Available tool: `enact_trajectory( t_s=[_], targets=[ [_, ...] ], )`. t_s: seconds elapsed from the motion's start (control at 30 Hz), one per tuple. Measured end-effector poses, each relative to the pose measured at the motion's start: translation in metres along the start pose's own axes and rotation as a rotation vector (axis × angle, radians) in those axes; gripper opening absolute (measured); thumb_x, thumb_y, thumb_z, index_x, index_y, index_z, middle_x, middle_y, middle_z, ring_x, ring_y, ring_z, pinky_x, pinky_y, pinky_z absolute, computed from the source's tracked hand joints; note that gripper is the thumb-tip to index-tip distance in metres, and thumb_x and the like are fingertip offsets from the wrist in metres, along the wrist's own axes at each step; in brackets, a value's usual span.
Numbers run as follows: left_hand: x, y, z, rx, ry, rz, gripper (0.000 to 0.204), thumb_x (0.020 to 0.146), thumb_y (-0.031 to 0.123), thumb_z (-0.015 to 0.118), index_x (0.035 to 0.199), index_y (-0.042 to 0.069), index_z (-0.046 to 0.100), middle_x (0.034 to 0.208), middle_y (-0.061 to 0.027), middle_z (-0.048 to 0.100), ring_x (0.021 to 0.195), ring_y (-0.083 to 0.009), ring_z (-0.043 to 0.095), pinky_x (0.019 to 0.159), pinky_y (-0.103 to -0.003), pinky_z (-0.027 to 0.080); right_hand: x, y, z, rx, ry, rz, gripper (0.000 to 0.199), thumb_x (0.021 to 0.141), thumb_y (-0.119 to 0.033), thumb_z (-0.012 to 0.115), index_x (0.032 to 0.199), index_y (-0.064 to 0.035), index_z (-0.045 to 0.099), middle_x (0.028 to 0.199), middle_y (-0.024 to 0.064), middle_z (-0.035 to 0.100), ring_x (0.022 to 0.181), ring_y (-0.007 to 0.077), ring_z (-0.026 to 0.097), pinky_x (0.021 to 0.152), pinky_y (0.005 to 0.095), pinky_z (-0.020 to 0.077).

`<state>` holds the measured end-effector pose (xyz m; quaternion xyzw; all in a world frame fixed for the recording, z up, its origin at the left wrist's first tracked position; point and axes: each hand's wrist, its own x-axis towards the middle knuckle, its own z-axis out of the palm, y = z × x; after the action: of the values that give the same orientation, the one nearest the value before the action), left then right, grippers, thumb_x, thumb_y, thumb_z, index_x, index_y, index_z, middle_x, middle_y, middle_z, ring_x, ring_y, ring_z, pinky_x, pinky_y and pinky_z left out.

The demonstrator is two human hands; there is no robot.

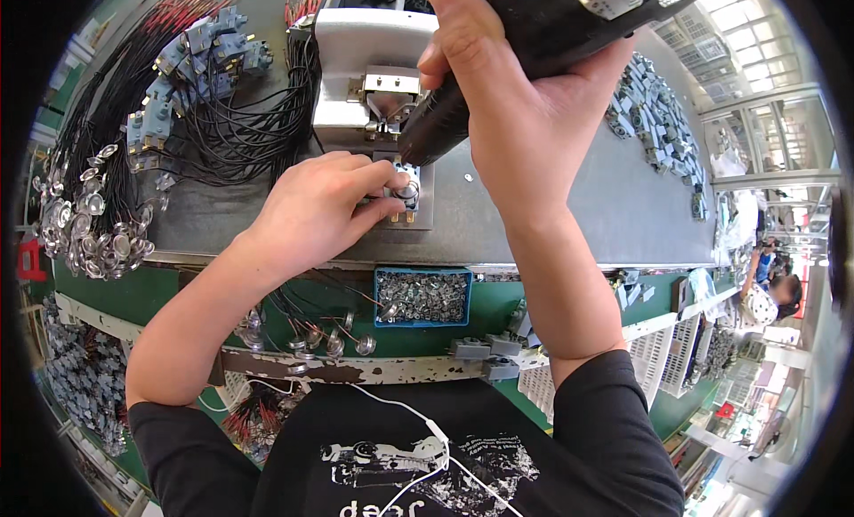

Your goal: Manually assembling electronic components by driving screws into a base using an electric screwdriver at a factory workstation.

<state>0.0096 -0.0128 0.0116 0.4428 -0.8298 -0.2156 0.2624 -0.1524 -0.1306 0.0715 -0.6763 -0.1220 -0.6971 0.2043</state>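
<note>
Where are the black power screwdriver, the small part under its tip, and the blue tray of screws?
black power screwdriver (pixel 534 36), head view, on its dark body above the right hand.
small part (pixel 407 193), head view, on its round metal top.
blue tray of screws (pixel 378 296), head view, on its left wall.

A factory assembly bench (pixel 569 205): heaps of wired components (pixel 187 81), a blue bin of screws (pixel 423 296), another worker (pixel 772 290) nearby.

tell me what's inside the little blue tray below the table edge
The blue tray holds a heap of small shiny metal parts, probably screws. Its floor is covered by them, so nothing beneath shows.
</note>
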Motion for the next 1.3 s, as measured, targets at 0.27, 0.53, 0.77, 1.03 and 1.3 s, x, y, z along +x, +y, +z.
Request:
enact_trajectory(
  t_s=[0.27, 0.53, 0.77, 1.03, 1.3],
  targets=[
    [-0.005, -0.002, 0.0, 0.035, -0.009, -0.013, 0.02, 0.09, 0.024, 0.075, 0.104, 0.012, 0.069, 0.092, -0.005, 0.069, 0.087, -0.0288, 0.069, 0.074, -0.042, 0.056, 0.01, -0.063, 0.038, -0.225, 0.345, 0.892, 0.051, 0.087, 0.009, 0.077, 0.123, -0.0008, 0.042, 0.097, 0.0079, 0.067, 0.081, 0.0118, 0.067, 0.067, 0.0256, 0.0563],
    [-0.002, -0.002, 0.002, 0.033, 0.088, 0.043, 0.023, 0.088, 0.018, 0.077, 0.105, 0.008, 0.067, 0.108, -0.0046, 0.069, 0.095, -0.0293, 0.069, 0.08, -0.042, 0.057, 0.015, -0.052, 0.036, -0.114, 0.171, 0.879, 0.056, 0.089, 0.005, 0.076, 0.131, -0.0023, 0.039, 0.094, 0.0063, 0.065, 0.082, 0.011, 0.066, 0.069, 0.0256, 0.0564],
    [-0.004, 0.001, 0.006, -0.064, 0.035, -0.054, 0.022, 0.089, 0.02, 0.076, 0.105, 0.008, 0.066, 0.117, -0.0052, 0.069, 0.095, -0.0294, 0.071, 0.078, -0.041, 0.058, 0.003, -0.006, 0.014, -0.091, -0.147, 0.147, 0.057, 0.089, 0.011, 0.073, 0.131, -0.0018, 0.037, 0.097, 0.0084, 0.065, 0.081, 0.0131, 0.067, 0.068, 0.0253, 0.0575],
    [-0.014, -0.006, 0.018, 0.005, 0.121, 0.015, 0.022, 0.088, 0.02, 0.077, 0.104, 0.009, 0.067, 0.12, -0.0088, 0.068, 0.104, -0.0321, 0.067, 0.086, -0.043, 0.056, 0.001, -0.056, 0.043, -0.196, 0.182, 0.852, 0.059, 0.089, 0.011, 0.072, 0.133, -0.0005, 0.035, 0.102, 0.0112, 0.066, 0.087, 0.0151, 0.068, 0.071, 0.0283, 0.0584],
    [-0.01, 0.04, 0.016, 0.219, -0.112, 0.304, 0.022, 0.078, 0.015, 0.071, 0.098, 0.01, 0.064, 0.101, -0.0048, 0.064, 0.101, -0.0223, 0.062, 0.088, -0.039, 0.047, 0.008, -0.078, -0.035, -0.602, 0.113, 0.717, 0.046, 0.094, -0.001, 0.068, 0.131, 0.0007, 0.042, 0.105, 0.0128, 0.065, 0.09, 0.0174, 0.067, 0.079, 0.0314, 0.0561]
  ],
)
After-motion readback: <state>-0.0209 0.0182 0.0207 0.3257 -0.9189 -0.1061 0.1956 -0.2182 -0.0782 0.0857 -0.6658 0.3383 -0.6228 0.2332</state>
